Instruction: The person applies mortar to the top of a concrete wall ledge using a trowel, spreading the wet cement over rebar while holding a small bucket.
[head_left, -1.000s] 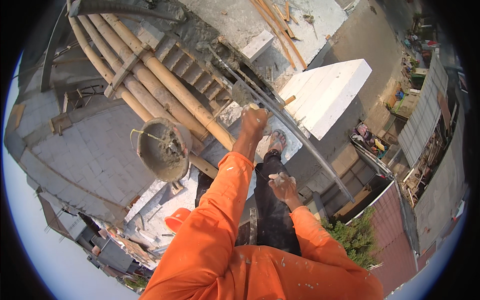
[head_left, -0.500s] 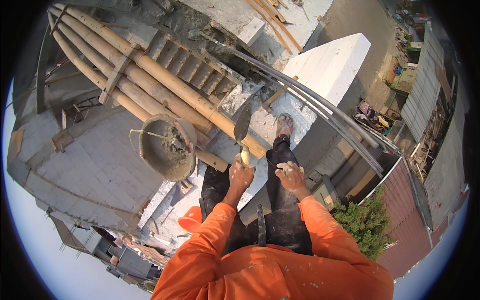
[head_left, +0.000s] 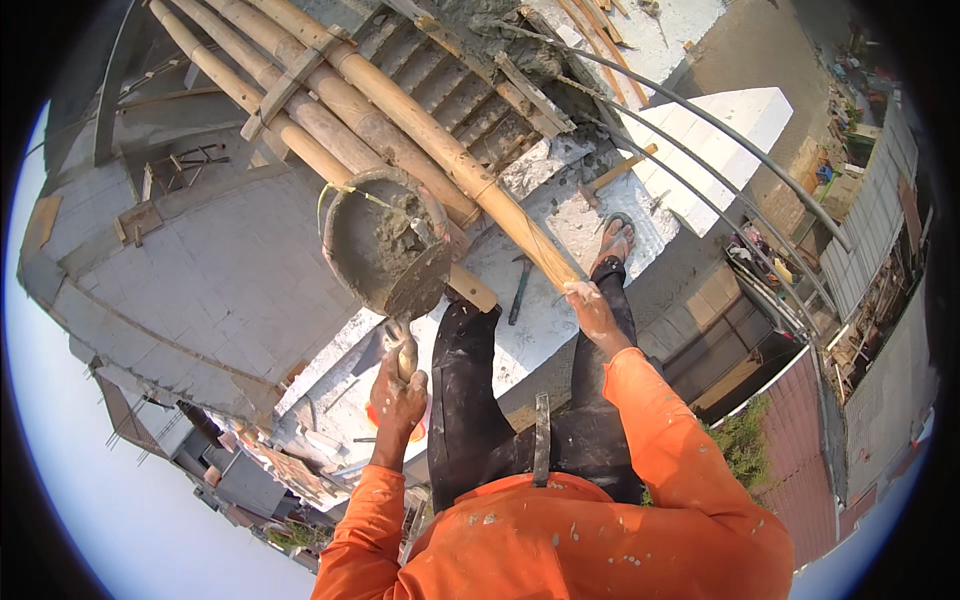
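Note:
My left hand (head_left: 398,398) is closed round the wooden handle of a trowel (head_left: 418,288). The trowel's blade lies over the near rim of a bucket (head_left: 440,215), coated with wet grey mortar (head_left: 375,255). That bucket is tilted toward me beside several bamboo poles (head_left: 420,140). Farther right, my right hand (head_left: 595,315) has its fingers closed at the near end of the longest pole; part of the grip is hidden. A dark-handled hammer (head_left: 519,292) lies on the white surface between my legs.
A wooden-handled tool (head_left: 620,168) lies beyond my sandalled foot (head_left: 617,238). Long grey pipes (head_left: 740,135) cross at the right, over a white block (head_left: 720,140) by a drop. Rough steps (head_left: 470,105) lie ahead; an orange object (head_left: 416,425) sits partly behind my left hand.
The trowel has moved left and nearer me, from above the poles to the bucket. My right hand has moved forward to the pole's end. The whole view has shifted.

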